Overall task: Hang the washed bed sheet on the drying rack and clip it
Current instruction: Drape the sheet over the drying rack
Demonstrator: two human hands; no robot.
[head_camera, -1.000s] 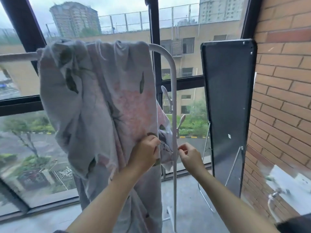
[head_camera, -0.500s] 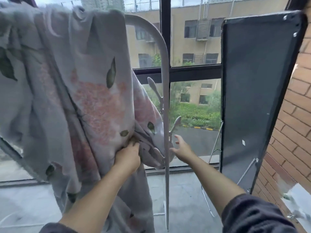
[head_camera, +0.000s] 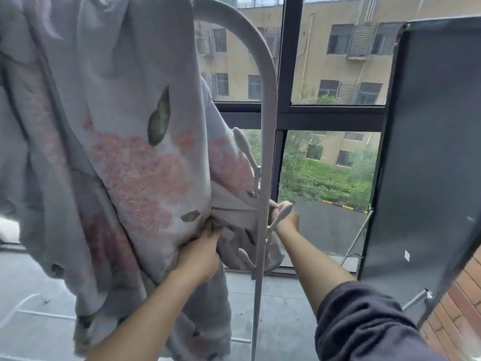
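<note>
The fingers of our left hand (head_camera: 200, 256) pinch a fold of the bed sheet (head_camera: 125, 157), which hangs over the drying rack (head_camera: 268, 126) above them. Our right hand (head_camera: 285, 220) is behind the rack, its fingers too blurred to tell.

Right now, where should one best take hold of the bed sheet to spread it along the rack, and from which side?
Take the bed sheet at the taut edge by the rack's upright post, beside where the left hand grips it. Come from the right, post side: the cloth hangs bunched there, and that free edge probably pulls out easiest.
</note>
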